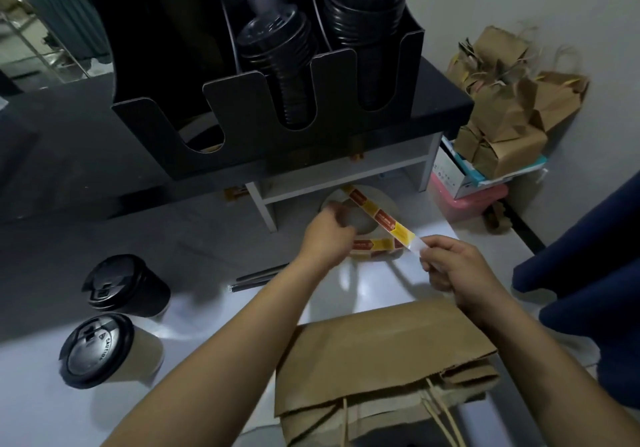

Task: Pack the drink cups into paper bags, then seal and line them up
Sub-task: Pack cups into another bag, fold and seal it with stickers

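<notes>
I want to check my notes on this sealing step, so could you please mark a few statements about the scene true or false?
1. The right hand pinches the end of the sticker strip. True.
2. The left hand holds a cup. False: it holds the sticker roll.
3. The black cup and the tan cup both wear lids. True.
4. The paper bag gapes open. False: its top is folded over.
5. The lid holder is empty. False: stacked black lids sit in it.
</notes>
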